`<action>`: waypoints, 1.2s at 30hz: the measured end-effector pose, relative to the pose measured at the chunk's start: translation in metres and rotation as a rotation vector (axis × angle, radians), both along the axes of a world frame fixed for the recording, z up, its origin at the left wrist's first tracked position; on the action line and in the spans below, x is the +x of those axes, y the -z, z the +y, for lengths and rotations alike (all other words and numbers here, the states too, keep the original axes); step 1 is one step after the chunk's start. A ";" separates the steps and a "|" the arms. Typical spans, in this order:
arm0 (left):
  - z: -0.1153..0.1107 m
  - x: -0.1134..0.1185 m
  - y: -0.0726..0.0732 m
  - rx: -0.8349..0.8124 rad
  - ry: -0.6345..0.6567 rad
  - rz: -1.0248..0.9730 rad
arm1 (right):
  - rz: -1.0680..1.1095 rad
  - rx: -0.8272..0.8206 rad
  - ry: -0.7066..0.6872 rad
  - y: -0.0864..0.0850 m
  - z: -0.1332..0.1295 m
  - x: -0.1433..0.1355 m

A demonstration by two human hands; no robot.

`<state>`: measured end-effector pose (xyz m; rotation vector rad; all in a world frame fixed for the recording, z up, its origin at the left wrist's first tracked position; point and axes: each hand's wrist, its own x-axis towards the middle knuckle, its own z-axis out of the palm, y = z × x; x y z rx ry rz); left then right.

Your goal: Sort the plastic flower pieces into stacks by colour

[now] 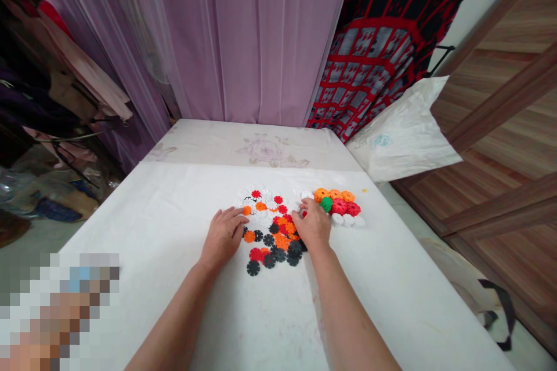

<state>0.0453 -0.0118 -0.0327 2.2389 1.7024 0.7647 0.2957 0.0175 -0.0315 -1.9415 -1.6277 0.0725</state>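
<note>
Notched plastic discs in black, red, orange and white lie in a loose pile on the white-covered table (174, 203). My left hand (224, 235) rests at the pile's left edge, fingers apart, beside an orange disc (249, 236). At the right edge, my right hand (314, 223) has its fingers bent close together over a red disc (304, 214); whether it grips that disc is too small to tell. Just right of this hand are grouped discs: orange ones (335, 194), a green one (326, 204), red ones (339, 206) and white ones (348, 219).
A white bag (404, 133) leans at the table's right back corner. Purple curtains (261, 40) hang behind the table. A pixelated area covers the lower left. Clothes hang at the left, and a wooden door (500, 127) stands at the right.
</note>
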 end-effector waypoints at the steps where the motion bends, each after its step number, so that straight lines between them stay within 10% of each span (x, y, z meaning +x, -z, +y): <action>1: 0.000 0.000 0.000 0.002 0.001 0.000 | 0.001 0.005 -0.002 0.001 0.000 0.000; 16: 0.000 0.001 -0.001 0.018 -0.006 -0.006 | -0.052 0.083 -0.049 -0.005 -0.004 -0.003; 25: 0.000 0.001 0.004 0.052 -0.001 0.001 | -0.092 0.053 -0.445 -0.016 -0.026 -0.049; 36: -0.002 0.002 -0.001 0.030 -0.003 -0.002 | -0.049 -0.068 -0.439 -0.016 -0.027 -0.056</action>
